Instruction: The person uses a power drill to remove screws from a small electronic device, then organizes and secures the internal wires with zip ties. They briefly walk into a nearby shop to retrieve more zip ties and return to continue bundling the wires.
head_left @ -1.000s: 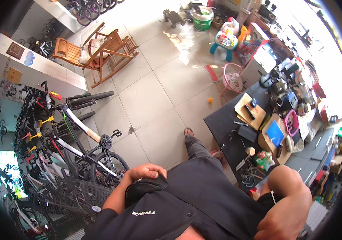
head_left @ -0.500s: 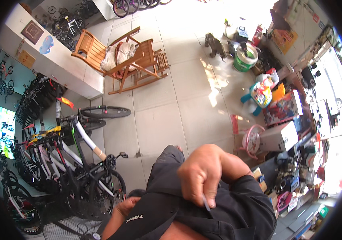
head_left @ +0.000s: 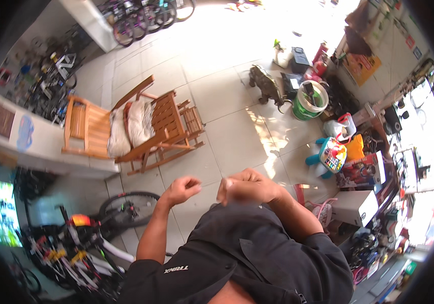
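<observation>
My left hand [head_left: 180, 191] is raised in front of my body, its fingers loosely curled and the thumb a little apart from them. Nothing shows in it. Close by on its right, my right hand [head_left: 250, 187] is closed in a fist with the knuckles up. Its lower side is smeared by motion, and whatever lies inside the fingers is hidden. The two hands do not touch. Both are above the front of my dark shirt [head_left: 257, 238], near its lower hem.
A wooden rocking chair [head_left: 169, 116] with cushions stands ahead on the left. Bicycles [head_left: 75, 253] crowd the lower left. To the right are an elephant-like figure [head_left: 266, 85], a green-and-white bucket [head_left: 308, 109], a toy activity table [head_left: 332, 154] and a white box [head_left: 356, 207].
My left hand has risen from beside my hip to the front. My right hand has lifted off the shirt; the thin grey strip at its fingertips no longer shows. The view has shifted.
</observation>
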A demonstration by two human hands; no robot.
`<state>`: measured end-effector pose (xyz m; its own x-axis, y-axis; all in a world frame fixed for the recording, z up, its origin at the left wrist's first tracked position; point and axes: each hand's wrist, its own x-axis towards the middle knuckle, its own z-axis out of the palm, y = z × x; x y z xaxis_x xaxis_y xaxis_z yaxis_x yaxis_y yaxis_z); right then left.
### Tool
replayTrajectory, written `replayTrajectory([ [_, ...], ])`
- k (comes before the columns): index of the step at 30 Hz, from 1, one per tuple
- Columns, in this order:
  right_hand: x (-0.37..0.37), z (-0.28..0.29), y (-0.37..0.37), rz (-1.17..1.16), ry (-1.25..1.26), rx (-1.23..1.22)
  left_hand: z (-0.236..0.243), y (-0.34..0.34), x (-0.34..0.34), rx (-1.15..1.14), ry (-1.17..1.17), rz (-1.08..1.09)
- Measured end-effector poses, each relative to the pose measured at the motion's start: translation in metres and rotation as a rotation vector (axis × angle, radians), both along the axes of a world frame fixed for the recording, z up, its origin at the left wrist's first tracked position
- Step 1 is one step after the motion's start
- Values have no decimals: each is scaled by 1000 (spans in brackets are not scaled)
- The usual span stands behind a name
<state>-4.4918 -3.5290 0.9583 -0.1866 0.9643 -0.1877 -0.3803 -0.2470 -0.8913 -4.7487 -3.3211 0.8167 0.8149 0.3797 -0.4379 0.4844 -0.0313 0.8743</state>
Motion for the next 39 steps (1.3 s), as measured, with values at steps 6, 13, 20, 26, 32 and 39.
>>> replayTrajectory([
  [6, 119, -61, 112, -978, -126, 53, 77, 61, 266, -235, -358, -414],
  [13, 299, -55, 287, -1075, -353, 112, 90, 178, 429, -292, -90, -93],
  [20, 460, -54, 444, -738, -400, 127, 74, 311, 550, -287, -152, 195],
  [26, 619, -88, 566, -581, -180, -159, 57, 459, 704, -340, -166, 167],
  [32, 751, -86, 655, -918, -148, -321, 68, 572, 850, -369, -66, 50],
  [39, 911, -143, 734, -1135, 114, -373, 52, 679, 1031, -263, -210, -71],
])
